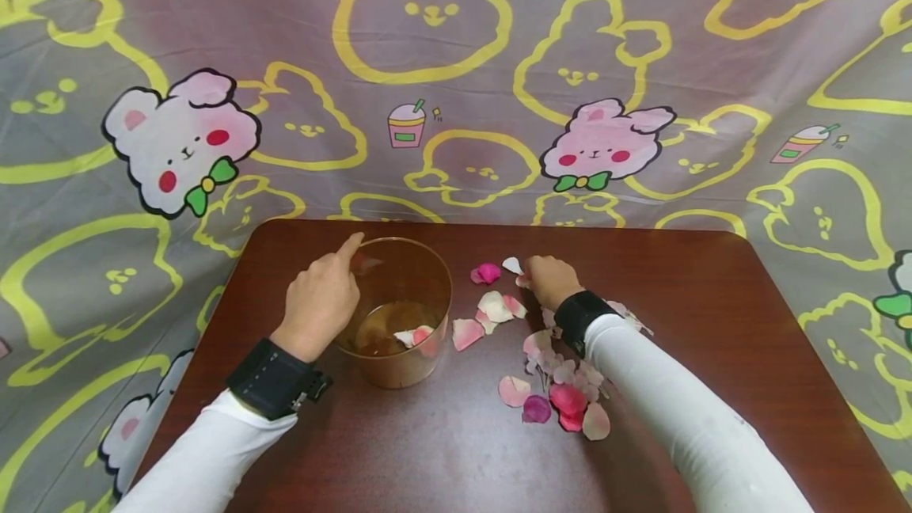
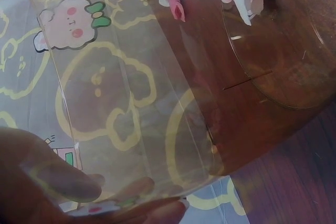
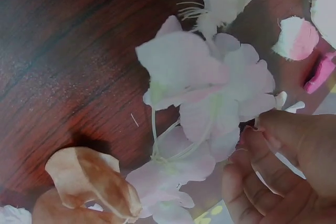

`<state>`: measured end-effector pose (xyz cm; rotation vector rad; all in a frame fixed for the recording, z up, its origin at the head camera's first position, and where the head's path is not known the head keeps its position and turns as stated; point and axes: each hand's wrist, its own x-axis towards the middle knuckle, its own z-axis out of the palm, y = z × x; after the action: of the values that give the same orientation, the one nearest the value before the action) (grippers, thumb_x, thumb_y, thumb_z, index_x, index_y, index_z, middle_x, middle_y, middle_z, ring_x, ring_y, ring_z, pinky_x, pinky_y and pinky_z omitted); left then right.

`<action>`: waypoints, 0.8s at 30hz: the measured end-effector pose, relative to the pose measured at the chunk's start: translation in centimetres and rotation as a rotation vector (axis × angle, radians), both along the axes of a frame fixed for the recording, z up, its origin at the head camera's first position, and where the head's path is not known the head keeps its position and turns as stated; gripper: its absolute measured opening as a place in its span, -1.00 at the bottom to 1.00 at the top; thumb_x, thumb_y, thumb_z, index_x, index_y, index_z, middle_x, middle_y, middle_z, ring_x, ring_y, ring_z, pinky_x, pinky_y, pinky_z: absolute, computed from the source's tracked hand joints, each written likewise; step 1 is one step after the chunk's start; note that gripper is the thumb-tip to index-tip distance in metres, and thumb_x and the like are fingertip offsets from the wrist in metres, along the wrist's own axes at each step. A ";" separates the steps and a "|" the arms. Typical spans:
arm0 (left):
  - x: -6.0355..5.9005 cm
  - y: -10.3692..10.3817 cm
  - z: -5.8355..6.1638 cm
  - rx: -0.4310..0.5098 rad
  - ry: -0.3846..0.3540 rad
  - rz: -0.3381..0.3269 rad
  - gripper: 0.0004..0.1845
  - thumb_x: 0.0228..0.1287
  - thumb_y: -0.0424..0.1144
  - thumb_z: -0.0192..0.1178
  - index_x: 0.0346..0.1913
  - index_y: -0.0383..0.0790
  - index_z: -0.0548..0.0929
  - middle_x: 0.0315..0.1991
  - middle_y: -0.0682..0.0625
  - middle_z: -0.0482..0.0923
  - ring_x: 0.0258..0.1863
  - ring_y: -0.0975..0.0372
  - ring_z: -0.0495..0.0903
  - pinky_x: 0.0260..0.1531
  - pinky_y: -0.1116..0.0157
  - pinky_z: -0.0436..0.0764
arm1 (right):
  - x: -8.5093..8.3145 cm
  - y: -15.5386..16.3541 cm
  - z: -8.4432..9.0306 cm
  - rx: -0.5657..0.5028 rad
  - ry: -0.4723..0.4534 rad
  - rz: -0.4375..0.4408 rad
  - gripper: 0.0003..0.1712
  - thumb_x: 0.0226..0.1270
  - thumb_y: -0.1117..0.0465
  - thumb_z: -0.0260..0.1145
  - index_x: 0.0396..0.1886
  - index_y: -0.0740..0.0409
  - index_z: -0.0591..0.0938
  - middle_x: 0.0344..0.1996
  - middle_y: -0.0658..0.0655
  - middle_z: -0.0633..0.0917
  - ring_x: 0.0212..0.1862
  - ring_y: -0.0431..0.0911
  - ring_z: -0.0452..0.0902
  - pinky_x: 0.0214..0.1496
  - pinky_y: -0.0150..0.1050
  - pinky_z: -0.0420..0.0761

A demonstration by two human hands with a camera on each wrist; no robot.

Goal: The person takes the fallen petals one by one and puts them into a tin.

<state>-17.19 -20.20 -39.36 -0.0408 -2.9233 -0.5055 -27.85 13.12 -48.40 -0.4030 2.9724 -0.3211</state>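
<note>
A clear, amber-tinted plastic bucket (image 1: 399, 373) stands on the left half of the table, with a few white and pink petals (image 1: 422, 334) at its bottom. My left hand (image 1: 322, 299) grips its left rim; in the left wrist view, thumb and fingers (image 2: 79, 186) lie on either side of the see-through wall. To the right, my right hand (image 1: 552, 282) is low over the tabletop, fingers curled, pinching what looks like a pale petal (image 1: 523, 281). Pale pink artificial blossoms (image 3: 210, 87) lie beside its fingertips in the right wrist view. The pinched part is mostly hidden.
Loose white-pink petals (image 1: 492, 307) and a magenta petal (image 1: 488, 273) lie between bucket and right hand. Nearer are a purple petal (image 1: 537, 409), red petals (image 1: 568, 400) and pale blossoms (image 1: 563, 369) under the right forearm. A patterned cloth (image 1: 456, 101) hangs behind the brown table (image 1: 442, 450).
</note>
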 end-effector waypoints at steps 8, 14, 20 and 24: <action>-0.1 0.0 -0.1 0.007 -0.001 0.009 -0.41 0.36 -0.40 0.00 0.46 -0.11 0.39 -0.42 -0.27 0.58 -0.64 -0.08 0.51 -0.70 0.08 0.40 | 0.3 -0.2 0.1 0.046 -0.004 0.052 -0.80 0.39 0.17 0.35 -0.43 0.16 0.67 -0.41 0.18 0.75 -0.26 0.09 0.72 -0.22 0.04 0.66; 0.0 0.0 -0.1 0.002 0.009 0.002 -0.41 0.36 -0.41 0.02 0.45 -0.13 0.39 -0.45 -0.27 0.55 -0.67 -0.03 0.48 -0.72 0.12 0.37 | 0.1 0.0 0.4 0.024 0.013 0.037 -0.77 0.36 0.14 0.37 -0.46 0.15 0.66 -0.44 0.18 0.74 -0.29 0.09 0.71 -0.23 0.05 0.65; 0.1 0.0 0.0 0.003 0.025 -0.004 -0.42 0.35 -0.41 0.02 0.44 -0.15 0.40 -0.48 -0.26 0.54 -0.68 -0.02 0.46 -0.73 0.14 0.35 | 0.0 -0.2 1.6 0.004 0.064 0.027 -0.84 0.37 0.18 0.36 -0.38 0.16 0.68 -0.37 0.22 0.77 -0.21 0.15 0.74 -0.20 0.09 0.66; 0.2 0.0 -0.1 0.006 0.019 -0.001 -0.42 0.35 -0.41 0.02 0.44 -0.16 0.40 -0.45 -0.28 0.56 -0.67 -0.03 0.48 -0.73 0.13 0.36 | 0.1 -0.3 2.5 -0.008 0.063 0.034 -0.88 0.40 0.25 0.31 -0.37 0.17 0.67 -0.39 0.19 0.75 -0.26 0.11 0.72 -0.23 0.05 0.64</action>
<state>-17.03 -20.21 -39.43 -0.0456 -2.9031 -0.5110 -27.72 12.79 -45.92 -0.4730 3.0230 -0.3222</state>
